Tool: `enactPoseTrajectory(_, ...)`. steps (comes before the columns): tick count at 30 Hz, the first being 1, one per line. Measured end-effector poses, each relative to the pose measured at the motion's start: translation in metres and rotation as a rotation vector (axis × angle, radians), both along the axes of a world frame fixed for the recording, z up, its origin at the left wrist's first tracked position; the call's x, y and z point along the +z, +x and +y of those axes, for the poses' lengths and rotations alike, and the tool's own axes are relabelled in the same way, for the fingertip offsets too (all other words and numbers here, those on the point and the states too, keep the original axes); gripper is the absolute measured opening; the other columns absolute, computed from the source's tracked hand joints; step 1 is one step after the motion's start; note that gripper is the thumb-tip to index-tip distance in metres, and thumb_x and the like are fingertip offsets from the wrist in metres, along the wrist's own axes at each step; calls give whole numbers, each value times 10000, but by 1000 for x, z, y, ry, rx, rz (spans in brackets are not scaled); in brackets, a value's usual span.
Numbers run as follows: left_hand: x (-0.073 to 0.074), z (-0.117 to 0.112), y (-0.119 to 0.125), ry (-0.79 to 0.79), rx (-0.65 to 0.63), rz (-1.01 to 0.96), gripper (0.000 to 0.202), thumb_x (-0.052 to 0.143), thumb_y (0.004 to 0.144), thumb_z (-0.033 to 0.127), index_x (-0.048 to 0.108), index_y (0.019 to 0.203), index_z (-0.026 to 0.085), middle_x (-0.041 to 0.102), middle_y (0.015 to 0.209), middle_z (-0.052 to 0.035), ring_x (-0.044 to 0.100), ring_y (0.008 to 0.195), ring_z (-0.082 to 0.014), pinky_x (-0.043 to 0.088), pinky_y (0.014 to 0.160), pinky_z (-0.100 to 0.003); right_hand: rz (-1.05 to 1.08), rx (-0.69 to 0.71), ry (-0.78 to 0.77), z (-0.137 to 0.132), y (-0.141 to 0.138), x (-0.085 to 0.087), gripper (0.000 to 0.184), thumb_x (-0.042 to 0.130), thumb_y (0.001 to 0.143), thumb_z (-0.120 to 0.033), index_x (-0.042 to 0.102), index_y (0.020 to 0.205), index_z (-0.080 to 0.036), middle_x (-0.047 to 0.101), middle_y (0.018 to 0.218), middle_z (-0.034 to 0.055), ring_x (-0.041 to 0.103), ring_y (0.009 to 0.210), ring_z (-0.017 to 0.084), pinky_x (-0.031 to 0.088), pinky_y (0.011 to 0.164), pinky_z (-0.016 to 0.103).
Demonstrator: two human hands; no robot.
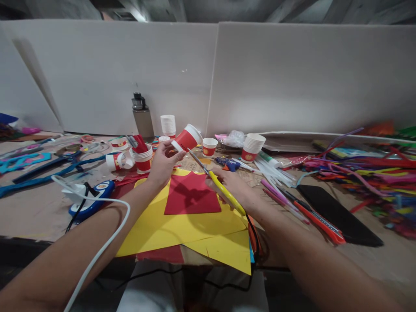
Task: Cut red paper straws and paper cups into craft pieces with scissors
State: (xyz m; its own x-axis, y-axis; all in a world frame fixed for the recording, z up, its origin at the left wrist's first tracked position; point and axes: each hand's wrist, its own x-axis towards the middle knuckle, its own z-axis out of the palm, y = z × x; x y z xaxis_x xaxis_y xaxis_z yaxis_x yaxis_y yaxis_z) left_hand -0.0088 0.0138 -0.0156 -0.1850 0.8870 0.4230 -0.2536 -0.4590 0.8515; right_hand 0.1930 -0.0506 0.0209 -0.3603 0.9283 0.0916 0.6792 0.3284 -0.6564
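Observation:
A red and white paper cup (186,139) is tilted in my left hand (162,162), whose fingers close on its base end. In my right hand (229,184) is a soldering iron (225,190) with a yellow handle, a metal shaft and a black cord. Its tip reaches the side of the cup near the rim; whether it touches the wall I cannot tell. Below both hands, a red sheet (191,201) lies on yellow sheets (156,232), with the shadow of my hands across it.
Stacked paper cups (253,147) stand at the back, beside a single cup (209,147). A bottle (143,119) stands against the white panel. On the right are a box cutter (320,221), a black phone-like slab (338,214) and colourful pipe cleaners (373,173). A white cable (120,225) crosses my left forearm.

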Motion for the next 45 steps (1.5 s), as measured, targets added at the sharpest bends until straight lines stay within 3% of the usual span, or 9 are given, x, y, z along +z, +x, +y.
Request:
enactPoseTrajectory(7,0,1,0,-20,-8,-10,441,777,587,192,557,968,200,633,944,-29,611,800,-138,494,687,-253,4,18,-20,1,1,-3,244,521,784,-263,660,974,-198,614,650,6,555,577,131,418,526,213)
enactPoseTrajectory(26,-2,2,-1,-29,-79,-58,374,784,601,238,570,908,216,601,888,2,604,768,-108,526,696,-241,0,33,0,1,1,-3,189,525,794,-275,675,859,-181,599,608,7,538,557,125,403,519,210)
enactPoseTrajectory(33,-2,3,-2,-46,-73,-27,385,772,611,255,562,932,213,613,894,2,598,758,-103,526,697,-232,15,-13,-49,2,0,-5,229,528,770,-260,686,926,-207,576,578,-7,518,507,119,378,473,202)
enactPoseTrajectory(39,-2,2,-2,-75,-66,-29,412,781,596,234,569,949,200,615,900,-7,599,724,-100,517,693,-252,49,26,-80,0,0,-3,179,541,768,-267,687,845,-198,553,534,-16,500,483,109,389,476,199)
enactPoseTrajectory(45,-6,5,-2,-49,-57,-5,419,766,611,232,549,967,198,620,905,-1,602,715,-98,523,673,-245,-5,-22,-63,0,-1,-4,186,536,787,-258,701,831,-186,565,525,-1,536,501,119,393,487,195)
